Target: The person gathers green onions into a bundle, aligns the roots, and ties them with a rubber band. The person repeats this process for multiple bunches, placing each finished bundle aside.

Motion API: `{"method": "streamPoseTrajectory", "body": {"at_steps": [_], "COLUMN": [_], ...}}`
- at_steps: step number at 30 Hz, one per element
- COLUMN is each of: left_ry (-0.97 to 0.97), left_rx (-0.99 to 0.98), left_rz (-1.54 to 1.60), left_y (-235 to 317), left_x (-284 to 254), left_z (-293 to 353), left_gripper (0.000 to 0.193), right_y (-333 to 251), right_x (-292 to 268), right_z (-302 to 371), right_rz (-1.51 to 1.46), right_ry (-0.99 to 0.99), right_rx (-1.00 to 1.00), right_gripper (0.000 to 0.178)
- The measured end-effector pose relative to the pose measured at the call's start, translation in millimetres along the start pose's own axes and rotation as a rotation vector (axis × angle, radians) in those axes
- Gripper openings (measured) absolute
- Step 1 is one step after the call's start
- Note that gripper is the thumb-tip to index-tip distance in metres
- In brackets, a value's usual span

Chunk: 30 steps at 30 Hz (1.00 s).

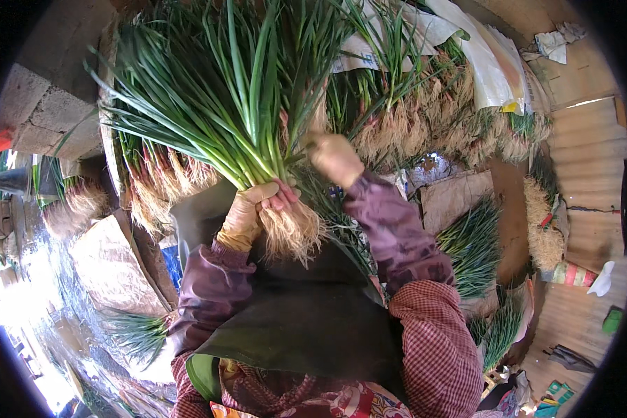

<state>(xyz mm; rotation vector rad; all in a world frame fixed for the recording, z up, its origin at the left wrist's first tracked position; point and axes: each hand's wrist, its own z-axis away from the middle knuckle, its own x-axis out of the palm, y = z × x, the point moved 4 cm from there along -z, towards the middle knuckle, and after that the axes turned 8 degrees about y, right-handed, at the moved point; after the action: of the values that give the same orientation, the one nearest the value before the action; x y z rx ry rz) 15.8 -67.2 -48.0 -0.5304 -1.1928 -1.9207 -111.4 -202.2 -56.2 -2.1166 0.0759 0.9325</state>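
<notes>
My left hand point(247, 214), in a pale yellowish glove, is wrapped round a bunch of spring onions point(247, 139). Their long green leaves fan up and to the left. The reddish bases and a thick tuft of pale roots point(292, 230) hang below the fist, above my dark apron point(285, 306). Just right of the leaves, my right hand point(334, 160) is raised, its curled fingers blurred by motion. A thin dark strand shows between it and the bunch, but what the fingers hold, if anything, cannot be made out.
More spring onions point(425, 125) lie along the far side, roots toward me, partly under white plastic sacking point(477, 49). Another heap point(470, 244) lies to my right near brown cardboard point(456, 202). A block wall point(42, 111) stands far left. Wet ground point(63, 306) shows at left.
</notes>
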Motion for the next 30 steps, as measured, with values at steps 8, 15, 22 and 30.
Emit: {"method": "streamPoseTrajectory", "body": {"at_steps": [8, 15, 22, 30], "left_ry": [-0.056, 0.001, -0.041, 0.042], "left_rx": [0.119, 0.172, 0.203, 0.146], "left_rz": [-0.041, 0.08, -0.095, -0.079], "left_y": [-3, -4, 6, -5], "left_x": [-8, 7, 0, -1], "left_z": [2, 5, 14, 4], "left_gripper": [0.042, 0.015, 0.031, 0.027], "right_y": [-18, -17, 45, -33], "right_x": [6, 26, 4, -25], "right_z": [8, 0, 33, 5], "right_rz": [-0.13, -0.014, 0.502, -0.222], "right_ry": [0.102, 0.062, -0.402, -0.448], "right_rx": [-0.397, 0.276, 0.592, 0.371], "right_gripper": [0.039, 0.028, 0.037, 0.039]}}
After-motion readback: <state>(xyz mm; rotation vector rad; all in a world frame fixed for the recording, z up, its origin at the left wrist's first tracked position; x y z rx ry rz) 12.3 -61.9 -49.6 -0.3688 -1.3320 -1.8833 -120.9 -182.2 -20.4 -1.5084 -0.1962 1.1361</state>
